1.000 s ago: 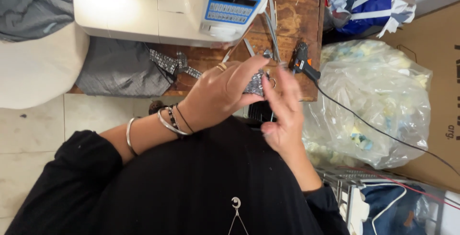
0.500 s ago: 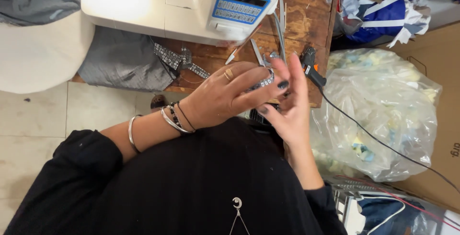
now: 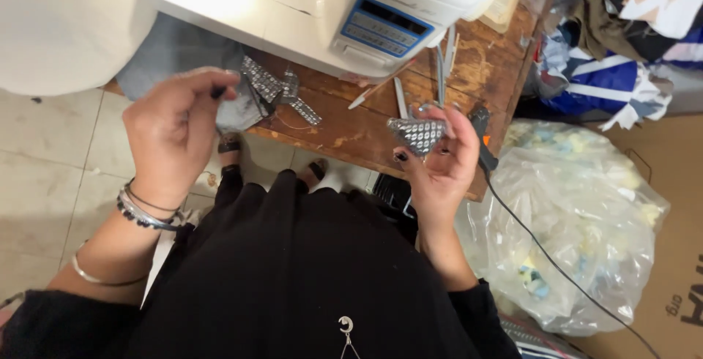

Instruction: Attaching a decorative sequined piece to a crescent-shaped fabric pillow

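sequined patch [image 3: 417,134] pinched in right hand [image 3: 439,165], left hand [image 3: 174,128] apart w/ fingers curled on sth small & dark

There is a single view, from a camera on the person's head, looking almost straight down past the black-clothed lap. It sits close above the worn brown wooden desk [image 3: 351,128], with the white plastic sewing machine [image 3: 329,0] at the top edge, probably cropped, and pale floor tiles [image 3: 44,169] left.
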